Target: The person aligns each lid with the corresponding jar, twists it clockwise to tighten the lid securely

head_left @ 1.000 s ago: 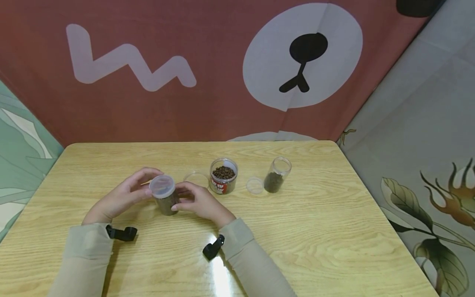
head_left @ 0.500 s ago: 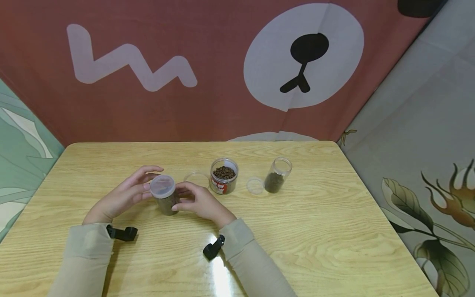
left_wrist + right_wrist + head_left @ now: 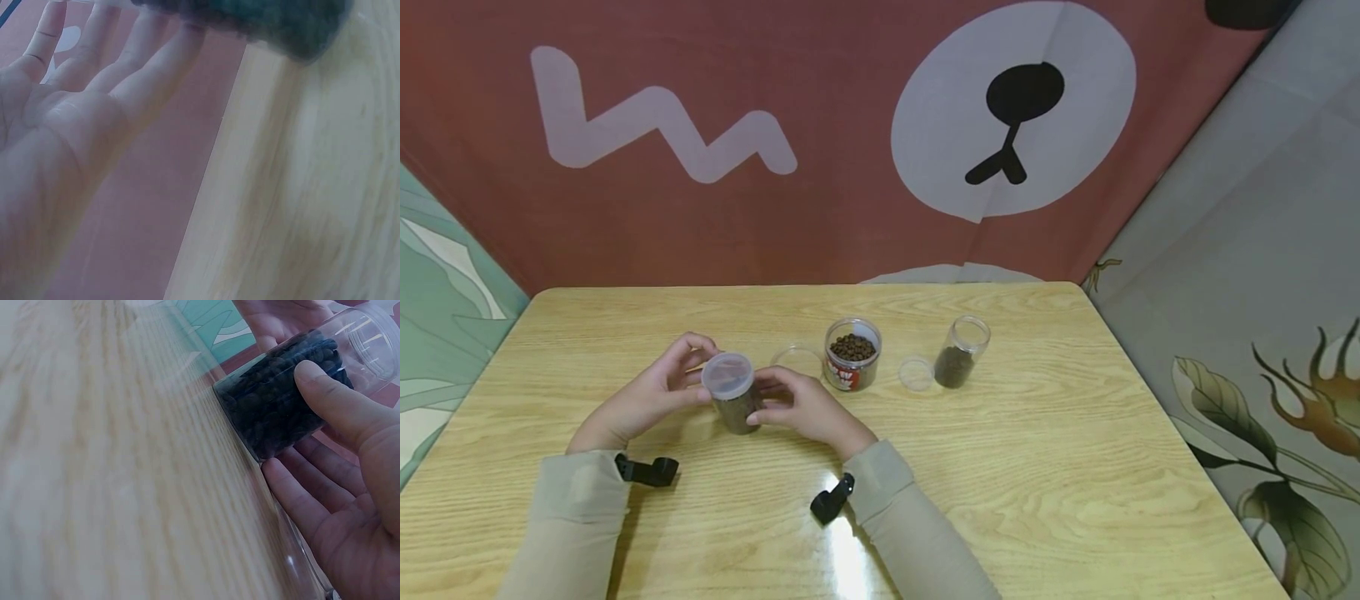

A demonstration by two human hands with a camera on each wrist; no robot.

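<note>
A clear cylindrical jar (image 3: pixel 734 412) with dark pellets in its lower part stands on the left half of the table, capped by a translucent lid (image 3: pixel 728 376). My right hand (image 3: pixel 805 408) grips the jar low on its right side, thumb in front and fingers behind, as the right wrist view shows with the pellets (image 3: pixel 281 394) close up. At the lid's left edge is my left hand (image 3: pixel 658 387), its thumb at the near side and bent index finger at the far side. The left wrist view shows its long fingers (image 3: pixel 156 69) reaching to the jar's top.
Behind my right hand stands an open round jar (image 3: pixel 852 367) of brown pellets with a red label. A taller open jar (image 3: pixel 955 367) with dark contents is further right. Two clear lids lie flat, one (image 3: pixel 916 374) between these jars and one (image 3: pixel 797 360) left of the labelled jar.
My left fingers loosened and spread from the lid half a second ago, and now the thumb and index finger are back at its edge. The right hand and jar have stayed in place.
</note>
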